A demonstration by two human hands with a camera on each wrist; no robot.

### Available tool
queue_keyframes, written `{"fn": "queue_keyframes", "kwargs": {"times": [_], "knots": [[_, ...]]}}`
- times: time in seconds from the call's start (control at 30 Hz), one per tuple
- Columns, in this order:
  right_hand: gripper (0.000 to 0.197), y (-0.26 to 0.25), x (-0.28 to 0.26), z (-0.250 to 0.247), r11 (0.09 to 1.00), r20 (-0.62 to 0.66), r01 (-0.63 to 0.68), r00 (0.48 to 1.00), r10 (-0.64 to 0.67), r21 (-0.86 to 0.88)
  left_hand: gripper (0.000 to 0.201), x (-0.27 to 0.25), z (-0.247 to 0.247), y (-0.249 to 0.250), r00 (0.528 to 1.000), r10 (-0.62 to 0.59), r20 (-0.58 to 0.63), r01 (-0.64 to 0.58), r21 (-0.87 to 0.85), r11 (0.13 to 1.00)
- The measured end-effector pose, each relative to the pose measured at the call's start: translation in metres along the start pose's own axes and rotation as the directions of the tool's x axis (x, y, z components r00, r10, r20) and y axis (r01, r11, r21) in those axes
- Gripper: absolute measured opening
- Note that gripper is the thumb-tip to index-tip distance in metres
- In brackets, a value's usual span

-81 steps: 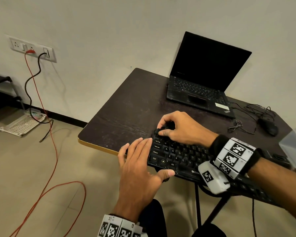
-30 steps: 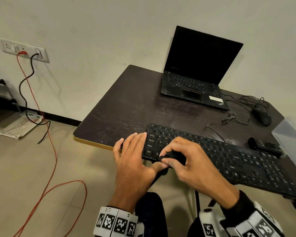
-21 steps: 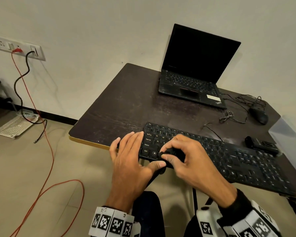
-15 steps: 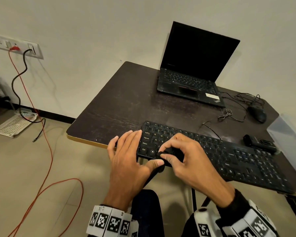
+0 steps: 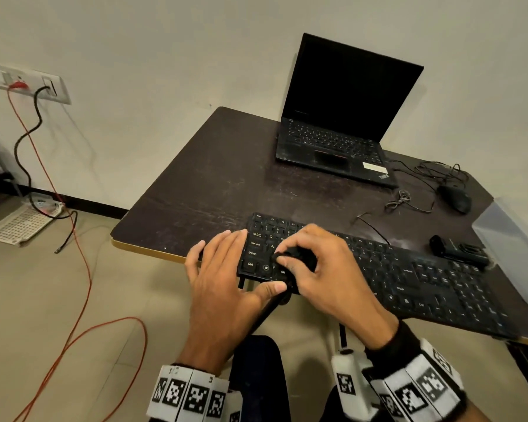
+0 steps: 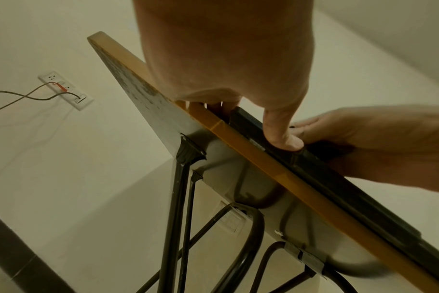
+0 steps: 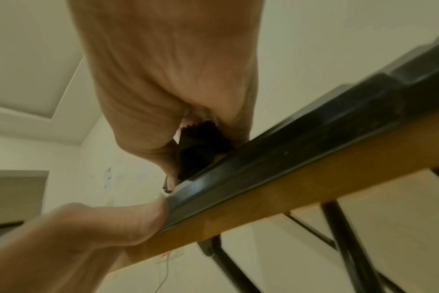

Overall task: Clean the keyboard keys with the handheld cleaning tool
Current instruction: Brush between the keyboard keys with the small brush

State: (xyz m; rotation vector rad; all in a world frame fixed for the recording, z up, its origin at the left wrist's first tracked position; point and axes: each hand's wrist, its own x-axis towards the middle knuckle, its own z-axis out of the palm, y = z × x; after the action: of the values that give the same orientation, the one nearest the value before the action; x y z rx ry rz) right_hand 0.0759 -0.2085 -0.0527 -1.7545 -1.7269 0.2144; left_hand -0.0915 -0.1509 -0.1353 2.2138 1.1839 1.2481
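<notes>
Your right hand (image 5: 333, 275) has come back from the keyboard's (image 5: 424, 278) 11 o'clock corner, grip pinching the small black cleaning tool (image 5: 296, 257); left hand (image 5: 223, 281) stays flat, fingers straight.

keyboard (image 5: 424, 278) – black | table (image 5: 214, 190) – dark brown, yellow edge | cable (image 5: 83, 263) – orange

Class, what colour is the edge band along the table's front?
Yellowish tan edge band, under the dark table top; the left wrist view shows it best.
</notes>
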Motion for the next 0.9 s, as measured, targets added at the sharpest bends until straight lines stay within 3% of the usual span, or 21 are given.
{"fn": "queue_keyframes", "kwargs": {"times": [0.1, 0.23, 0.37, 0.5, 0.67, 0.8, 0.9], "knots": [[0.009, -0.005, -0.012, 0.003, 0.999, 0.060, 0.028, 0.998, -0.031, 0.040, 0.102, 0.001, -0.001, 0.001, 1.000, 0.007, -0.001, -0.007, -0.012, 1.000], [0.012, 0.004, 0.003, 0.001, 0.999, -0.085, -0.031, 0.996, 0.032, 0.005, 0.099, 0.002, -0.001, 0.001, 1.000, -0.011, 0.013, 0.011, 0.006, 1.000], [0.011, -0.009, -0.013, 0.013, 0.998, -0.016, 0.041, 0.999, -0.040, 0.046, 0.096, 0.001, -0.001, 0.001, 1.000, -0.008, 0.007, 0.008, -0.009, 1.000], [0.017, 0.006, -0.003, 0.009, 0.999, -0.206, -0.025, 0.978, 0.030, 0.027, 0.100, 0.002, -0.001, 0.001, 1.000, -0.013, 0.003, 0.013, -0.014, 1.000], [0.016, -0.007, -0.011, 0.014, 1.000, -0.064, 0.009, 0.998, -0.007, 0.030, 0.102, 0.001, 0.000, 0.000, 1.000, -0.001, 0.011, 0.001, -0.016, 1.000], [0.014, 0.004, 0.009, 0.006, 0.998, -0.177, -0.057, 0.983, 0.053, -0.021, 0.101, 0.003, 0.000, 0.001, 1.000, -0.002, 0.000, 0.002, -0.014, 1.000], [0.012, -0.005, 0.010, 0.009, 0.999, -0.055, -0.052, 0.997, 0.051, -0.014, 0.097, 0.001, 0.000, 0.001, 1.000, 0.000, -0.006, 0.000, -0.017, 1.000]]}}
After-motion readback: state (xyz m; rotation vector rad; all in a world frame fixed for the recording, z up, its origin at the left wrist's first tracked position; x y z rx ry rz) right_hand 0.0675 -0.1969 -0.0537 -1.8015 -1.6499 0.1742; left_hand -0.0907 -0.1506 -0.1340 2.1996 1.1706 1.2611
